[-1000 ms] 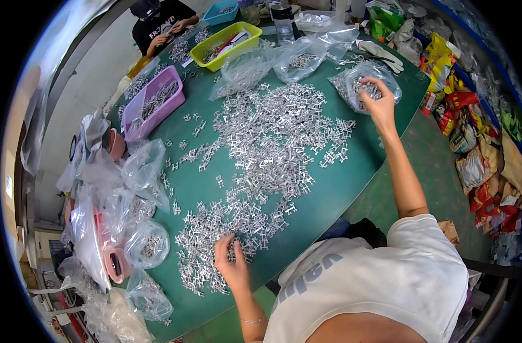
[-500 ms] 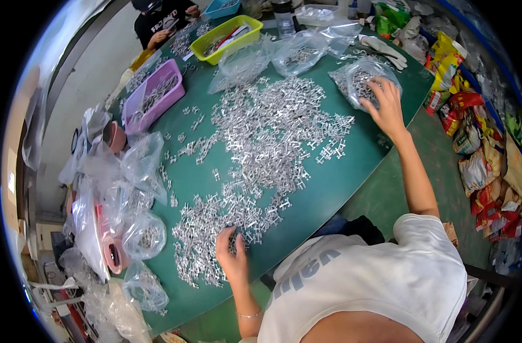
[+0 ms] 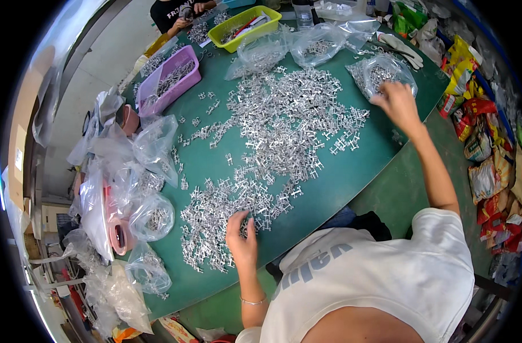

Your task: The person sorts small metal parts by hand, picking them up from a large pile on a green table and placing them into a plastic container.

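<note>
A large heap of small silvery metal pieces [image 3: 286, 123], shaped like little H forms, spreads over the green table [image 3: 335, 177]. A nearer heap of the same pieces [image 3: 206, 228] joins it. At this heap's right edge is my left hand [image 3: 242, 243], fingers curved and thumb apart; no held piece shows. My right hand [image 3: 401, 108] is at the near edge of a clear plastic bag [image 3: 358, 71] of metal parts on the far right. Its fingers are bent in toward the thumb, and what is between them is hidden.
A purple basket [image 3: 187, 88] and a yellow-green basket [image 3: 219, 41] hold metal parts. Bagged parts [image 3: 152, 220] line the left edge. A glove [image 3: 401, 48] lies at the back right. Across the table sits another person [image 3: 169, 14]. Colourful packages [image 3: 478, 137] are piled right of the table.
My right hand has drawn back from over the bag's contents to its near edge, and its fingers have bent in. My left hand stays at the near heap. The whole view has shifted slightly.
</note>
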`<move>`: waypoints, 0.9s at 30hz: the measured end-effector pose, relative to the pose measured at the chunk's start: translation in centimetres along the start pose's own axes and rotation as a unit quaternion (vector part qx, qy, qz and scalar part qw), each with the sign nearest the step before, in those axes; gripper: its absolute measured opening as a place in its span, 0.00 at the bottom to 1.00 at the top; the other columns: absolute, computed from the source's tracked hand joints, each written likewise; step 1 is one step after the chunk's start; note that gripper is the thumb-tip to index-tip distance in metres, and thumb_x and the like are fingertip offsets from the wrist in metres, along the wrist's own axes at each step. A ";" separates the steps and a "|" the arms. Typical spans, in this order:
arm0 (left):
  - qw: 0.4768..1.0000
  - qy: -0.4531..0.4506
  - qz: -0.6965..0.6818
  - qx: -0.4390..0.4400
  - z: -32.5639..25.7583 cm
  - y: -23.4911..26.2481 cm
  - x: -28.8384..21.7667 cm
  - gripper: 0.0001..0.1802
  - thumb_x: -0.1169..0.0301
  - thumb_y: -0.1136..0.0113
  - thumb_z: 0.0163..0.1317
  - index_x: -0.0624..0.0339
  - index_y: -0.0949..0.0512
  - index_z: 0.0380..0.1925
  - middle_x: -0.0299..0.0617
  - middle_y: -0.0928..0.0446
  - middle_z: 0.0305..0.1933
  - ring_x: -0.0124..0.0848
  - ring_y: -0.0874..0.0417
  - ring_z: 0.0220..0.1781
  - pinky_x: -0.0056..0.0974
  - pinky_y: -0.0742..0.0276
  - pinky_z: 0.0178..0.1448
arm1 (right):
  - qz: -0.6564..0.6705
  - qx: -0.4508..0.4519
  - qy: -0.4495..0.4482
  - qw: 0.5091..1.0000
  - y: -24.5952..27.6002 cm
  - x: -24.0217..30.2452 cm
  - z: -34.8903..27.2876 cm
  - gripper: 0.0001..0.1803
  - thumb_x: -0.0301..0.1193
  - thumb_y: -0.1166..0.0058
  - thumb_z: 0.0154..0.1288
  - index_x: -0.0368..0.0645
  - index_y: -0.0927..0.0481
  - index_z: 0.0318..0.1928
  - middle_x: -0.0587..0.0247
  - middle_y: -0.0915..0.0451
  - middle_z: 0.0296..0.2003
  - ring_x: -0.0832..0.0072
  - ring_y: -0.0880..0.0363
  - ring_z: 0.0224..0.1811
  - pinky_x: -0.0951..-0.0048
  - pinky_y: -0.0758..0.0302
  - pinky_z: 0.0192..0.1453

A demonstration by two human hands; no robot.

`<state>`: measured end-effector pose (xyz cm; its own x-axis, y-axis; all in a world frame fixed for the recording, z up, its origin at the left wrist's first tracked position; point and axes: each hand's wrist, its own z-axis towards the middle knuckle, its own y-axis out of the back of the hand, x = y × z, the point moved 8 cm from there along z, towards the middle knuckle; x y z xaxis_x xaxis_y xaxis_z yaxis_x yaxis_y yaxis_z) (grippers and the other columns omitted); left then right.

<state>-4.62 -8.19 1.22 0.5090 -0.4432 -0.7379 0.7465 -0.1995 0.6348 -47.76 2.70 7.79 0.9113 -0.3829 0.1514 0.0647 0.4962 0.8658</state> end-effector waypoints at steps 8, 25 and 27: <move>0.999 -0.013 0.030 -0.037 -0.2 0.6 0.3 0.10 0.80 0.44 0.52 0.68 0.26 0.37 0.49 0.25 0.38 0.42 0.24 0.40 0.37 0.31 0.48 | -0.021 -0.100 0.048 0.994 -1.6 -1.7 -0.4 0.04 0.19 0.50 0.47 0.40 0.28 0.26 0.55 0.27 0.27 0.57 0.30 0.34 0.62 0.38 0.37; 0.970 0.076 0.166 -0.161 -5.7 4.4 5.3 0.20 0.76 0.42 0.53 0.61 0.30 0.48 0.52 0.36 0.57 0.49 0.36 0.58 0.47 0.41 0.60 | -0.046 -0.130 -0.033 0.990 -1.1 -1.2 0.6 0.06 0.27 0.47 0.56 0.40 0.25 0.35 0.58 0.24 0.32 0.61 0.27 0.37 0.64 0.34 0.44; 0.958 0.108 0.244 -0.106 -5.9 3.6 5.5 0.23 0.70 0.42 0.55 0.59 0.32 0.52 0.52 0.42 0.62 0.52 0.44 0.65 0.58 0.52 0.63 | 0.023 -0.170 0.061 0.983 0.1 6.9 -0.1 0.09 0.25 0.46 0.54 0.38 0.25 0.37 0.55 0.25 0.37 0.58 0.28 0.41 0.63 0.34 0.47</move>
<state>3.39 -6.20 -1.92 0.8790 -0.2427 -0.4105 0.4563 0.1780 0.8718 -41.39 0.17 8.83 0.9570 -0.2682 0.1104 0.1358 0.7510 0.6462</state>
